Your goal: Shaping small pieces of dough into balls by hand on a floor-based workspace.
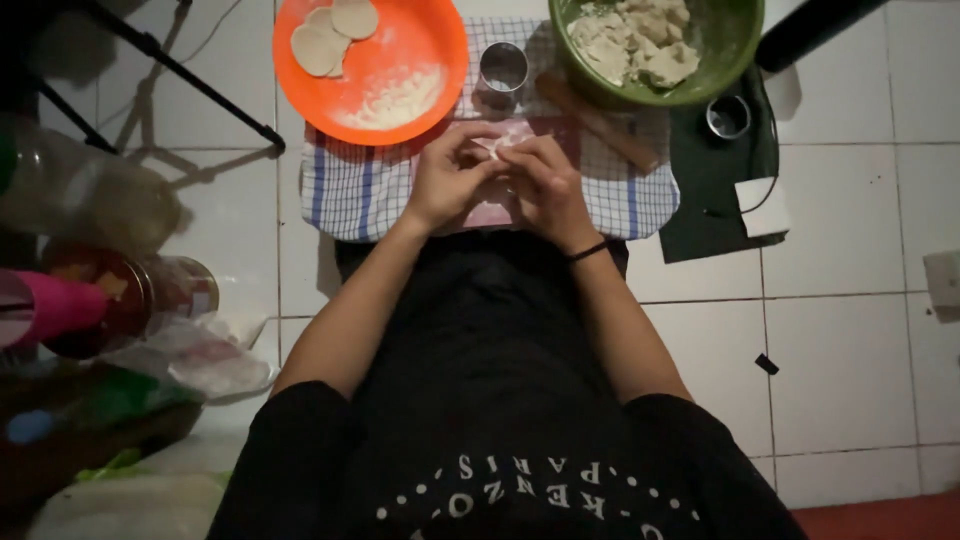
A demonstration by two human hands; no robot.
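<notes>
Landmark taken: the blue-and-white checked cloth (350, 190) spread on the white tiled floor (850, 300) ahead of the seated person

On the cloth's far left corner sits a round orange plastic plate (420, 50) dusted with flour, carrying a few flat pale dough discs (330, 35). At the cloth's far right corner stands a green round bowl (735, 50) of lumpy pale dough. Along the cloth's right part lies a brown wooden rolling pin (600, 122), long axis running diagonally. Between plate and bowl, on the cloth's far edge, stands a small metal cup (503, 68)

At the cloth's centre both hands meet. The left hand (445, 180) and right hand (550, 185) have fingers curled inward and pinching a small pale piece of dough (497, 146) between the fingertips. The piece lies at the tips of both hands, toward the cloth's far edge from the palms; neither hand is clearly nearer. Its long axis cannot be told, being mostly covered
</notes>
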